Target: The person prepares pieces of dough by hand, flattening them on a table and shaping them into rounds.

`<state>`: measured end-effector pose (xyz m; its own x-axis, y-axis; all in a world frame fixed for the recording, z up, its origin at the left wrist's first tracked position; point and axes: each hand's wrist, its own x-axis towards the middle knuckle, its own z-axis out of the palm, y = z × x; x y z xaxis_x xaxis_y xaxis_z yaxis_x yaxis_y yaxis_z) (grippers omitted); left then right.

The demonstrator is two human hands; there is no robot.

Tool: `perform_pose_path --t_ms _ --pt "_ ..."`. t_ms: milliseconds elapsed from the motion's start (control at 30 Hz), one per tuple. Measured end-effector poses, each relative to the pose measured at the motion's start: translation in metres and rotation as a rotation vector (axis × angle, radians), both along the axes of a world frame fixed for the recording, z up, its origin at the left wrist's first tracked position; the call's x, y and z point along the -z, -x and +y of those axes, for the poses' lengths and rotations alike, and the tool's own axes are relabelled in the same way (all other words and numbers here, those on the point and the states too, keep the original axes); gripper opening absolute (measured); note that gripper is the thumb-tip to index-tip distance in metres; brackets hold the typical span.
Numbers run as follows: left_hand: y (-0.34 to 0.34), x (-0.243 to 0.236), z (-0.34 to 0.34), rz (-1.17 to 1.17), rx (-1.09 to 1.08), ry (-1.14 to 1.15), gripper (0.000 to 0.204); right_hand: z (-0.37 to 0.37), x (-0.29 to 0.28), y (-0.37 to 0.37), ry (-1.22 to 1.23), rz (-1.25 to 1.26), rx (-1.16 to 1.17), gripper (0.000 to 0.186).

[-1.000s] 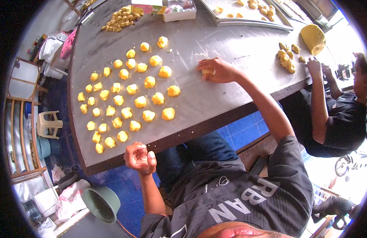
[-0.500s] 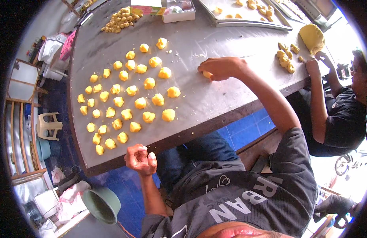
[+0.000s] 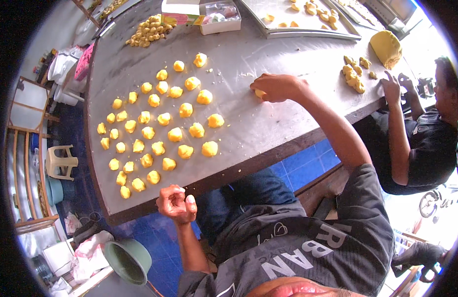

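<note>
My right hand (image 3: 271, 89) rests on the metal table (image 3: 258, 128), fingers bent round a small pale dough piece (image 3: 260, 93), mostly hidden beneath them. My left hand (image 3: 177, 203) is curled just off the table's near edge, thumb up; whatever it holds, if anything, is hidden. Several rough yellow dough balls (image 3: 186, 110) lie spread in loose rows over the table's left half, between and beyond my hands.
At the back are piled small tan balls (image 3: 144, 32), an open box (image 3: 220, 22) and a tray (image 3: 313, 32) with shaped pieces. At right, a co-worker (image 3: 419, 153) has both hands beside dough pieces (image 3: 353, 79) and a large lump (image 3: 387, 48). A stool (image 3: 60, 161) and green basin (image 3: 127, 260) stand left.
My right hand has turned over the dough piece, covering more of it. My left hand stays curled. The co-worker's hands have shifted, and the view has tilted slightly.
</note>
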<state>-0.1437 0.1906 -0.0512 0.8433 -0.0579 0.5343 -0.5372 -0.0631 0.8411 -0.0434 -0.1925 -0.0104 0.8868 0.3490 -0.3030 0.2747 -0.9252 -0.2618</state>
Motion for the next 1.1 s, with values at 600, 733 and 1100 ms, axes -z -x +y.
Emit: perform_pose_path --t_ms 600,733,1100 --pt "-0.002 0.002 0.0 0.006 0.032 0.02 0.029 -0.019 0.007 0.015 -0.311 -0.029 0.181 0.079" --pt "-0.003 -0.002 -0.001 -0.008 0.025 -0.002 0.029 -0.017 0.014 0.019 -0.333 -0.123 0.093 0.07" --pt "-0.001 0.005 0.004 0.003 0.018 -0.075 0.036 -0.04 -0.009 -0.004 -0.593 -0.085 0.28 0.057"
